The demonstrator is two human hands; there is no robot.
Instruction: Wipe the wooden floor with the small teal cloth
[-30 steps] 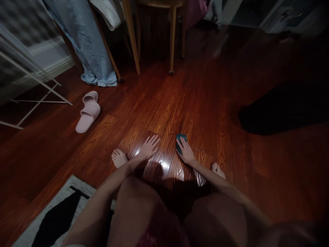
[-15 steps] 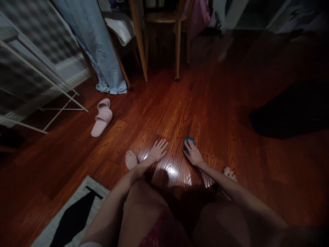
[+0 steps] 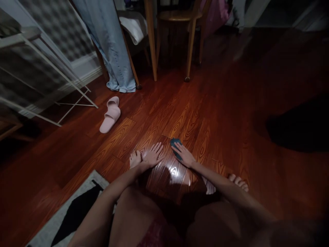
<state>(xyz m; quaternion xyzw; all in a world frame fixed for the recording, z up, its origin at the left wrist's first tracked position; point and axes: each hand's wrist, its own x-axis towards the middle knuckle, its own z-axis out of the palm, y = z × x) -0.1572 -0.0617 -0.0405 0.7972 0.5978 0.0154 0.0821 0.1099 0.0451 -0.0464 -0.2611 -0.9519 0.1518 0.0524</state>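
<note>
My right hand (image 3: 184,155) lies flat with its fingers stretched out over a small dark teal cloth (image 3: 175,143), pressing it against the glossy reddish-brown wood floor (image 3: 191,118). Part of the cloth is hidden under the fingers and palm. My left hand (image 3: 154,154) rests palm down on the bare floor, fingers spread and nothing in it. It sits just left of the cloth, a small gap apart, close to my left foot (image 3: 135,159).
At the left lies a pink slipper (image 3: 111,115), near a white folding rack (image 3: 74,96). Blue jeans (image 3: 115,51) hang beside a wooden chair (image 3: 190,51). A patterned rug (image 3: 89,181) is at lower left, and a dark shape (image 3: 300,127) on the right.
My right hand has slid the cloth leftward over the floor, closer to my left hand. My left hand has shifted slightly toward my left foot. The view has turned a little left.
</note>
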